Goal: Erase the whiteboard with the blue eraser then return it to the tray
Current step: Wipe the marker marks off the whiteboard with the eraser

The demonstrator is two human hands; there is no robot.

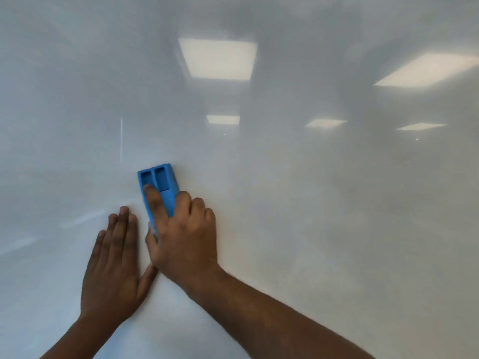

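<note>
Now — right hand (185, 237) grip clasps blue eraser (162, 187) on whiteboard (311, 203) | left hand (114, 265) flat, fingers straight, just beside

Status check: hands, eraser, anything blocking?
Right hand gripping blue eraser against whiteboard. Left hand flat on board. Nothing blocking; tray not in view.

An office or classroom sort of room is suggested here. The whole view is filled by a glossy whiteboard (311, 203), and in its sheen rectangular ceiling light panels (217, 59) are mirrored, five of them, laid out in rows as on a gridded office ceiling. Pale walls and a long, corridor-like depth are hinted at in the hazy reflection. Nothing finer can be made out; the reflection is too blurred for furniture to be told.
</note>
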